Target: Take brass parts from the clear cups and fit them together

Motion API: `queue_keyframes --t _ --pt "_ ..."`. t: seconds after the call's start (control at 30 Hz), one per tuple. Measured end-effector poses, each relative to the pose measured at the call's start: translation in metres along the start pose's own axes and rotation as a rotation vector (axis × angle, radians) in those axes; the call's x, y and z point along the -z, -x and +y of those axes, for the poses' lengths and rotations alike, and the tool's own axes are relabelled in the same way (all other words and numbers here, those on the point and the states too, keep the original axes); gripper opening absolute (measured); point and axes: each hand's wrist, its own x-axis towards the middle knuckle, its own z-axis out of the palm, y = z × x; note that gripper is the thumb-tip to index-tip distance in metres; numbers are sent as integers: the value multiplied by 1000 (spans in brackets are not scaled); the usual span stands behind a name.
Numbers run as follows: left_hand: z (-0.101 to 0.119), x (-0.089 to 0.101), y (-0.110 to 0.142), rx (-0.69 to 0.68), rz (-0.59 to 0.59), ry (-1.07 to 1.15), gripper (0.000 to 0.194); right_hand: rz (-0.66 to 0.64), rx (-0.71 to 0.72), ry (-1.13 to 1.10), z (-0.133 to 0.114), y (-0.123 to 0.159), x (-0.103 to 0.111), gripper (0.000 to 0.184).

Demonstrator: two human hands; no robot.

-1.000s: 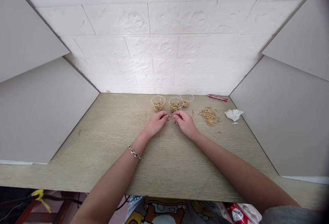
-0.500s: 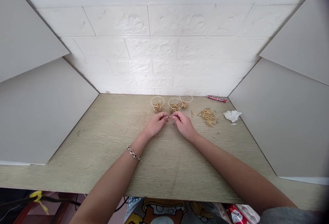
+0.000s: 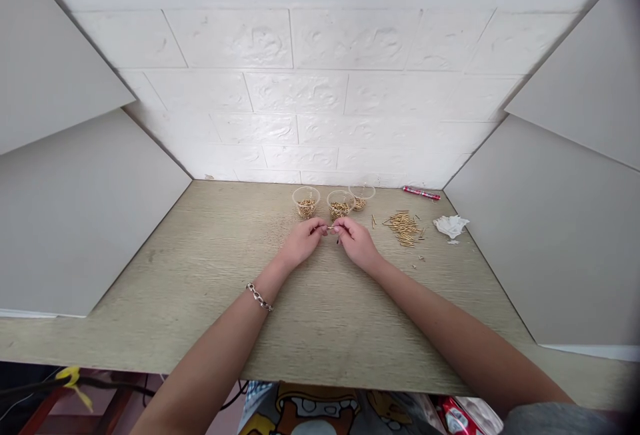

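Note:
Between my fingertips is a thin gold-coloured metal pin, mostly hidden by the fingers. My left hand pinches its left end, and my right hand pinches the right end. A dark tip of something shows under my right fingers; its kind is unclear. Just beyond the hands stand three clear plastic cups: the left cup and middle cup hold small gold pieces, and the rear cup holds paler ones. Right of my right hand lies a loose pile of gold pins, with a few strays beside it.
A crumpled white tissue lies near the right panel. Against the back wall rests a red wrapped stick. Small bits are scattered on the table. Another grey panel stands at left.
Both hands stay pinched together at the same spot, with the pin still between them. The camera view has shifted very slightly.

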Motion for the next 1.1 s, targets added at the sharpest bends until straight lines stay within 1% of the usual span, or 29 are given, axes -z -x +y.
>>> queue_keyframes --t 0.1,0.2,0.33,0.53,0.6,0.67,0.83,0.97,1.03,1.1 --pt "3 -3 1 -28 62 -52 17 5 -4 -10 0 0 0 15" --pt "4 -8 2 -24 115 -86 19 25 6 -5 0 1 -1 16" --pt "6 -14 2 45 169 -60 19 69 25 37 1 1 -1 16" --pt "7 -19 3 133 194 18 18 109 43 79 1 2 -2 15" --pt "7 -20 3 156 196 94 17 120 49 92 1 3 -2 15" --pt "8 -21 3 179 187 218 16 133 63 108 0 3 -3 15" --pt "9 -24 4 241 104 577 16 158 100 159 -3 6 -2 16" --pt "6 -23 4 306 34 811 17 158 108 128 -5 8 -1 15" --pt "6 -22 4 339 -7 896 17 152 98 97 -6 9 -1 15" --pt "7 -19 4 360 -37 936 16 135 83 68 -6 9 -2 16"
